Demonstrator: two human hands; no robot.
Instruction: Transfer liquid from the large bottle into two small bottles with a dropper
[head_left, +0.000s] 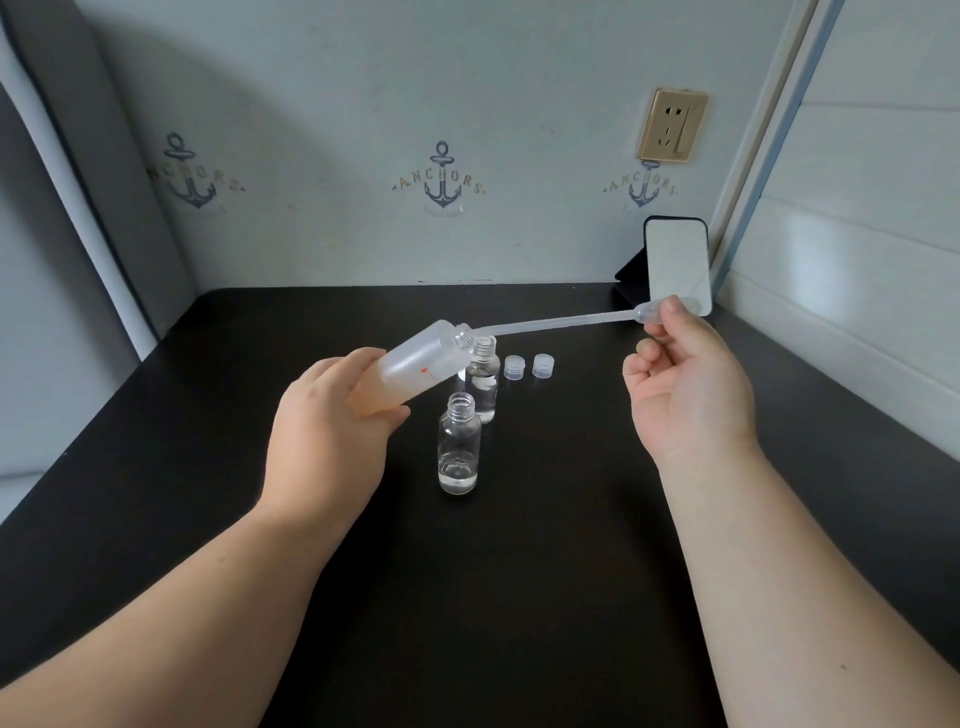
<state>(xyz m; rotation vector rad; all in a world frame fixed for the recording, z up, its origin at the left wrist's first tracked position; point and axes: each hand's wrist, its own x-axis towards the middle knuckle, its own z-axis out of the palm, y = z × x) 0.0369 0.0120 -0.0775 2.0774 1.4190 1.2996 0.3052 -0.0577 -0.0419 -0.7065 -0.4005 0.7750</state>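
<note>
— How far along am I?
— My left hand (332, 415) grips the tilted frosted large bottle (415, 366); my right hand (680, 384) pinches the dropper (561, 322) bulb, tip at that bottle's mouth
— And the small ones?
— Just below the mouth, both uncapped: near small bottle (458, 452) barely filled, far small bottle (483, 384) hard to judge. Two caps (527, 367) beside them. More draws left, I reckon

A black table (519, 597) meets a pale wall (363, 93) printed with anchors (442, 182), bearing a gold socket (674, 124).
</note>
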